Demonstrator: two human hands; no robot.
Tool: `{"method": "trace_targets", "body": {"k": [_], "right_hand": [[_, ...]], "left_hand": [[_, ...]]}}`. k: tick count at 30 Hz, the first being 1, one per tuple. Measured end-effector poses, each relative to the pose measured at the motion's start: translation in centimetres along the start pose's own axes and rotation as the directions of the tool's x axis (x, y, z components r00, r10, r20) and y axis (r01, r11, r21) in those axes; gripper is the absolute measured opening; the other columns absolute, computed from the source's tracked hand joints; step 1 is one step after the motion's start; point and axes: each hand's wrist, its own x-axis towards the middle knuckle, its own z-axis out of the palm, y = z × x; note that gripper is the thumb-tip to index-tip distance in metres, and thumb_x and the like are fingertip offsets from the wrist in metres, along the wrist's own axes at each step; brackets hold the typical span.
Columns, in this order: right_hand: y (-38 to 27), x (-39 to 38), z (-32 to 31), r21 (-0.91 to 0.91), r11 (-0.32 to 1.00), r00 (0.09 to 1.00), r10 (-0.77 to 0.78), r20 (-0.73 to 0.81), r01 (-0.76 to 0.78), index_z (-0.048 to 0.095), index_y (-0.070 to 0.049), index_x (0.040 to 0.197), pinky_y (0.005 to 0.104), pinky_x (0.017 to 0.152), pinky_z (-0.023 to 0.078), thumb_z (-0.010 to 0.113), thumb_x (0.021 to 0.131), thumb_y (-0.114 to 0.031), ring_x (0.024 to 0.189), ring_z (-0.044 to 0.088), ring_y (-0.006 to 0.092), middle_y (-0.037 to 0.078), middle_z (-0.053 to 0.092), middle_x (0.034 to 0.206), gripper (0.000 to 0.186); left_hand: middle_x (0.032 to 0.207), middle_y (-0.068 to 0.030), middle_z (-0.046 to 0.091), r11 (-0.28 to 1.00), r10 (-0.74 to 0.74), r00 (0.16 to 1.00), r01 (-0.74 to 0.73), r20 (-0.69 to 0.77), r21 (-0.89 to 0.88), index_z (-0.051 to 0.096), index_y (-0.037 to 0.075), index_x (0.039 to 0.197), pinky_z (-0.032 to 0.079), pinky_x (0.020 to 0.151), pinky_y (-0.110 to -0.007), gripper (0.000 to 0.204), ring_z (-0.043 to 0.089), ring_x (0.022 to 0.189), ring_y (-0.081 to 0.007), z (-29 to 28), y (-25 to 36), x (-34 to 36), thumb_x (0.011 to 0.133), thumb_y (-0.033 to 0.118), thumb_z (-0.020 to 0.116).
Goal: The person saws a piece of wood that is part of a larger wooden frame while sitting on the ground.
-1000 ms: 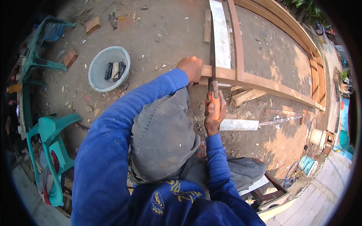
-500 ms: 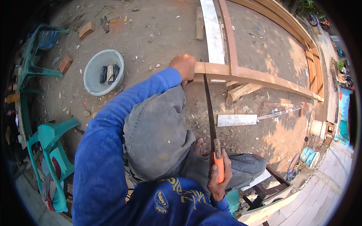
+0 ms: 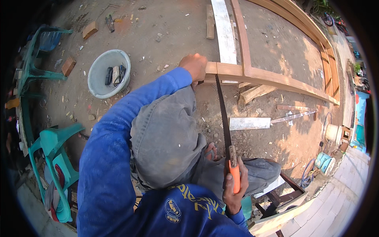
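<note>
My left hand (image 3: 193,67) is closed around the near-left end of a wooden frame (image 3: 292,81), beside my raised knee. A hand saw (image 3: 224,114) with an orange handle is in my right hand (image 3: 236,187), low in the picture in front of my body. Its dark blade points away from me and meets the frame's beam just right of my left hand. At that spot a thin dark line crosses the beam. The far tip of the blade is hidden at the wood.
A white-painted board (image 3: 225,33) and a wood block (image 3: 256,93) lie by the frame. A pale plank piece (image 3: 249,123) and a folding square are on the dirt. Left stand a basin (image 3: 91,75) holding tools and green plastic chairs (image 3: 55,142). A bucket (image 3: 324,164) stands right.
My right hand has drawn the saw slightly back toward me and to the right; the blade tip that showed beyond the beam is out of sight. My left hand keeps its hold.
</note>
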Motion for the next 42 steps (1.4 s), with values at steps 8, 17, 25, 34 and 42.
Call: {"method": "trace_targets", "body": {"k": [8,17,25,34,42], "right_hand": [[2.1,21.9,9.0,0.066,0.950,0.941,-0.292,-0.170,0.306,0.054,0.004,0.139,0.0338,0.084,0.052,0.060,0.102,-0.013,0.093,0.062,0.0176,0.016,0.067,0.107,0.041],[1.0,1.0,1.3,-0.062,0.992,0.994,-0.109,0.004,0.110,0.049,0.008,0.146,0.0371,0.099,0.049,0.054,0.103,-0.025,0.114,0.064,0.0264,0.021,0.064,0.128,0.054],[4.8,21.0,9.9,0.166,0.949,0.952,-0.234,-0.200,0.268,0.051,0.006,0.143,0.0366,0.097,0.050,0.058,0.101,-0.015,0.109,0.065,0.0268,0.023,0.066,0.123,0.047],[3.2,1.2,2.9,-0.072,0.975,0.974,-0.214,-0.078,0.208,0.049,0.009,0.144,0.0386,0.093,0.053,0.061,0.098,-0.026,0.098,0.071,0.0277,0.022,0.069,0.117,0.058],[3.7,19.2,9.5,0.121,0.962,0.964,-0.229,-0.134,0.245,0.049,0.003,0.146,0.0358,0.101,0.048,0.056,0.102,-0.014,0.117,0.063,0.0250,0.020,0.065,0.129,0.048]], "left_hand": [[0.077,-0.0155,0.076,0.998,-0.021,0.996,0.025,0.084,-0.050,0.076,0.001,0.091,0.061,0.076,-0.039,0.020,0.077,0.076,-0.0281,-1.1,2.1,0.8,0.072,0.009,0.075],[0.076,-0.0156,0.076,0.998,-0.058,0.997,0.059,0.059,-0.023,0.077,0.001,0.089,0.061,0.073,-0.037,0.015,0.077,0.074,-0.0271,-1.3,-0.1,-1.2,0.075,0.006,0.073],[0.074,-0.0153,0.076,0.998,-0.008,0.999,0.011,0.051,-0.066,0.078,0.001,0.086,0.062,0.074,-0.039,0.013,0.077,0.076,-0.0289,-0.9,2.4,0.7,0.075,0.005,0.071],[0.075,-0.0170,0.075,0.999,-0.011,1.000,0.012,0.026,-0.038,0.079,0.001,0.085,0.062,0.075,-0.040,0.015,0.077,0.077,-0.0315,-1.1,0.1,-0.7,0.075,0.007,0.070],[0.080,-0.0189,0.076,0.996,-0.030,0.996,0.038,0.088,-0.086,0.077,0.000,0.088,0.062,0.077,-0.039,0.016,0.077,0.076,-0.0301,-1.1,1.4,0.3,0.075,0.007,0.071]]}}
